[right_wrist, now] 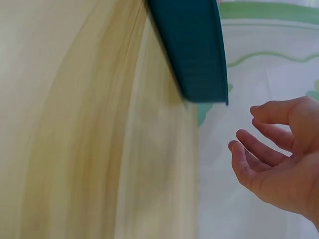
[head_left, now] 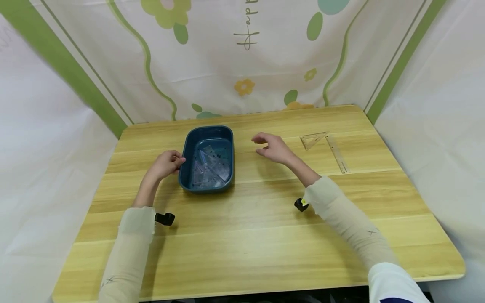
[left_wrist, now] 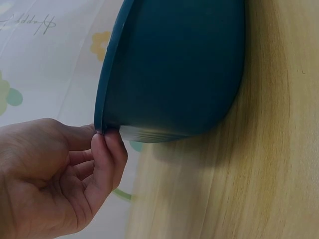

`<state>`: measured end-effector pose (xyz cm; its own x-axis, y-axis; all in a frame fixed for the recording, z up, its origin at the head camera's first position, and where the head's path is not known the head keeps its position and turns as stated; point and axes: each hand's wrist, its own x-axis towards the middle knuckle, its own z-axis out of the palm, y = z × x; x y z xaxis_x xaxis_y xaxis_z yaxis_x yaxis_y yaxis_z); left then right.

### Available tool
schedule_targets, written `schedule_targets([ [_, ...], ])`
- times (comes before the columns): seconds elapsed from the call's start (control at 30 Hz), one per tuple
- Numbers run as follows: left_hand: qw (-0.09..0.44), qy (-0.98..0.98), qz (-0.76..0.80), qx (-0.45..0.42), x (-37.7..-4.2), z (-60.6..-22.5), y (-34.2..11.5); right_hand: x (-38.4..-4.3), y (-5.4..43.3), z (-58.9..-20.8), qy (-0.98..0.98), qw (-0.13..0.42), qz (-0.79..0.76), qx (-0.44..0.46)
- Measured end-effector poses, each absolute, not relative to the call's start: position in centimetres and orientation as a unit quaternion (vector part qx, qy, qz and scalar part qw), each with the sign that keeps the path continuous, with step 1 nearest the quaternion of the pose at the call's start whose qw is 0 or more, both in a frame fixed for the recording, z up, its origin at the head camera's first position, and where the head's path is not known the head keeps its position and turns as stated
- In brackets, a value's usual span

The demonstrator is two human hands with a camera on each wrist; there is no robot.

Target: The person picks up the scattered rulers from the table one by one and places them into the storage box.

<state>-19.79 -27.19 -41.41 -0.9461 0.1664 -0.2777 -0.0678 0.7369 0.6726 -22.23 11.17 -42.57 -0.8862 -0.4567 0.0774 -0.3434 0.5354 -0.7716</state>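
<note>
A dark blue plastic basin (head_left: 206, 190) stands on the table left of centre, with clear plastic rulers and set squares (head_left: 212, 166) lying in it. My left hand (head_left: 166, 164) pinches the basin's left rim between thumb and fingers, which the left wrist view shows closely. My right hand (head_left: 274, 148) hovers over the table to the right of the basin, apart from it, holding nothing; its fingers are loosely bent with a gap to the thumb. Further right lie a clear set square (head_left: 313, 139) and a short clear ruler (head_left: 337, 154).
The wooden table (head_left: 242, 248) has rounded corners. A white curtain (head_left: 265, 63) with green bands and printed flowers stands behind it, and white cloth hangs on both sides. A small black camera (head_left: 165, 219) sits at the left wrist, another (head_left: 301, 205) at the right.
</note>
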Motion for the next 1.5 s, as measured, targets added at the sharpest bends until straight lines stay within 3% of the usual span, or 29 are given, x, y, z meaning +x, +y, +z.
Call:
schedule_targets([
  [0.7,0.163,0.916,0.364,0.026,-19.7,-41.5,-27.1,-23.9,21.3,-44.7,0.915,0.053,-0.370,-0.151],
  [1.1,0.159,0.917,0.364,0.024,-19.5,-41.3,-27.0,-25.5,24.8,-45.1,0.938,0.087,-0.313,-0.124],
  [1.5,0.161,0.916,0.368,0.019,-19.1,-41.3,-27.3,-27.8,26.4,-45.5,0.965,0.112,-0.170,-0.168],
])
